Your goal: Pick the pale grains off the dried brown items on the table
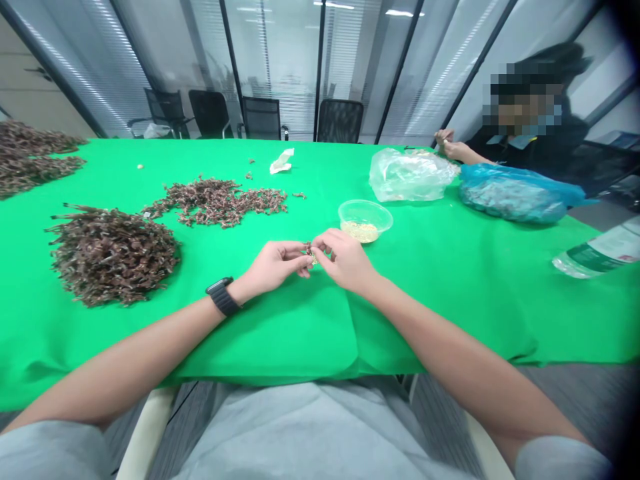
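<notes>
My left hand (283,263), with a dark watch on its wrist, pinches a small dark brown piece (309,249) between thumb and fingers. Meeting it from the other side, my right hand (345,259) has thumb and forefinger closed at the same spot; what its fingertips grip is too small to make out. Tiny yellowish bits (315,259) show between the two hands. Just behind my right hand stands a clear plastic bowl (383,217), with small pale yellow pieces (361,231) on its bottom.
Brown pieces lie in a big heap (117,257) at left and a flatter pile (215,202) behind it; more are far left. A crumpled paper (283,161), clear bag (410,175), blue bag (517,193) and lying bottle (600,250) rest on the green cloth. Another person sits far right.
</notes>
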Action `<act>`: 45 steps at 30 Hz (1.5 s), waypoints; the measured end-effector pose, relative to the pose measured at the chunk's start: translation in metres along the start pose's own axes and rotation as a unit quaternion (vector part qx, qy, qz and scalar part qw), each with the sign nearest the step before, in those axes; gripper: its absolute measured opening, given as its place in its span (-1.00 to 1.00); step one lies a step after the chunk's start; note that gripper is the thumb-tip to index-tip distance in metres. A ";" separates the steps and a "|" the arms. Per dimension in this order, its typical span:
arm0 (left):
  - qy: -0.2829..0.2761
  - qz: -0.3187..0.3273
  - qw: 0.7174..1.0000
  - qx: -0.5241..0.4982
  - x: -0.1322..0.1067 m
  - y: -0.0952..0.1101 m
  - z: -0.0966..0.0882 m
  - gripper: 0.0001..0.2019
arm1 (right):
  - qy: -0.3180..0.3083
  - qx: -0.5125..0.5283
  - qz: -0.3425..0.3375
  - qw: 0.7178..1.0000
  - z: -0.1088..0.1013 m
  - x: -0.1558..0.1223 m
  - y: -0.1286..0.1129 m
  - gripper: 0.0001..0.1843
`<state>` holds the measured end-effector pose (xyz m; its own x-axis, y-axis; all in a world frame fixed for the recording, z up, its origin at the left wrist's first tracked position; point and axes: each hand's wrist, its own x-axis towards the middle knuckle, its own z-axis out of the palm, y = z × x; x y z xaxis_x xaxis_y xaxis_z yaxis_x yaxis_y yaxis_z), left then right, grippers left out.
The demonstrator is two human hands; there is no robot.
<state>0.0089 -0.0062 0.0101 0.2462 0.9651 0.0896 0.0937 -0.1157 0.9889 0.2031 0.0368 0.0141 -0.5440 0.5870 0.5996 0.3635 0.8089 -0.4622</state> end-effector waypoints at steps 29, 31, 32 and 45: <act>-0.034 0.013 0.999 -0.040 0.000 0.003 -0.002 -0.67 | 0.019 0.084 0.058 0.995 -0.002 0.000 0.001 -0.90; -0.030 0.017 0.999 -0.025 0.000 0.002 -0.001 -0.66 | 0.015 0.090 0.071 0.993 -0.002 0.000 -0.001 -0.90; -0.027 0.021 0.999 -0.012 -0.001 0.001 -0.001 -0.66 | 0.012 0.101 0.085 0.991 -0.002 0.001 -0.003 -0.89; 0.003 0.092 0.984 0.152 -0.007 0.006 -0.003 -0.60 | -0.051 0.392 0.324 0.859 -0.005 0.008 -0.007 -0.56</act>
<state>0.0047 -0.0131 0.0157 0.2807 0.9223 0.2657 0.3320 -0.3530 0.8747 0.2000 0.0357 0.0251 -0.4974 0.8675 0.0078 0.0162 0.0183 -0.9997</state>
